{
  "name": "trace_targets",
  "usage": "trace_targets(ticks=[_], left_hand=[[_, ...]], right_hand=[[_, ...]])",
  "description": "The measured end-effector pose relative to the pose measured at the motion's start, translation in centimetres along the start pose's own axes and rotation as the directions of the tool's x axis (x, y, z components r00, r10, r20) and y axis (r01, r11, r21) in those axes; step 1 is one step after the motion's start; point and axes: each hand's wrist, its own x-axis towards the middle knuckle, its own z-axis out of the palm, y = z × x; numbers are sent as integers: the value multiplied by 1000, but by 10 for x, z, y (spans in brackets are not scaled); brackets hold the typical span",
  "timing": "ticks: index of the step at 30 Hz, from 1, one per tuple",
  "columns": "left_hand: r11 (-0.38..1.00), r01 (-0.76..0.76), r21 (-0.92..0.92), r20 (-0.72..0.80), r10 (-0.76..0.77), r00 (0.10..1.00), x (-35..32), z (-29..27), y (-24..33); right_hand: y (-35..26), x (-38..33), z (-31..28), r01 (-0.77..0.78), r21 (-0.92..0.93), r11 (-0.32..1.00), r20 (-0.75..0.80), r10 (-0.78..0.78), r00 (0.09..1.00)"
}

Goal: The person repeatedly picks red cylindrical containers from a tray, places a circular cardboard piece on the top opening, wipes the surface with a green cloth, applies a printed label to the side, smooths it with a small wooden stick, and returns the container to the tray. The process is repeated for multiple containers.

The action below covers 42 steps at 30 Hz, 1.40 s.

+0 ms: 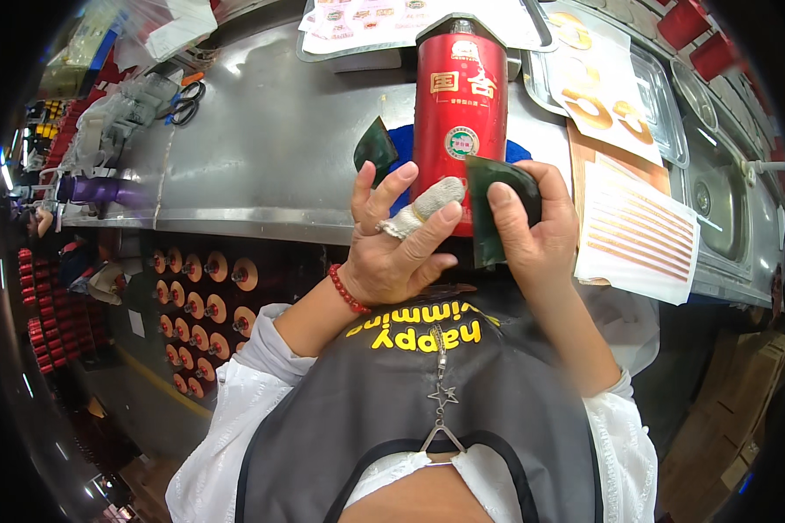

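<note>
Piece of green plastic (486,225) sits pinched in the right grip (545,228) by the red can (460,109) on the table (253,148) (left grip (385,260) spread), with positioning seemingly in hand and steady alignment needed next.

The lower front of a red canister (460,91) is partly covered by the left hand (401,248) and a dark green plate (486,235), behind which fingers of the right hand (542,227) are hidden. The base of a second green plate (375,150) is blocked by left fingers. A blue cloth (402,144) is largely obscured by the canister; printed sheets (358,24) are cropped by the top edge.
</note>
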Motion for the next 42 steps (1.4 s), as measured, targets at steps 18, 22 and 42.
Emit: trace_targets(ticks=[18, 22, 42], left_hand=[[919, -351, 182, 239, 304, 922, 43, 0, 1], [985, -73, 155, 115, 56, 992, 33, 7, -5], [978, 126, 168, 216, -161, 963, 35, -13, -10]], right_hand=[[80, -78, -188, 129, -884, 449, 31, -219, 975], [77, -90, -186, 142, -878, 457, 41, -225, 974], [3, -45, -133, 352, -649, 675, 228, -269, 936]])
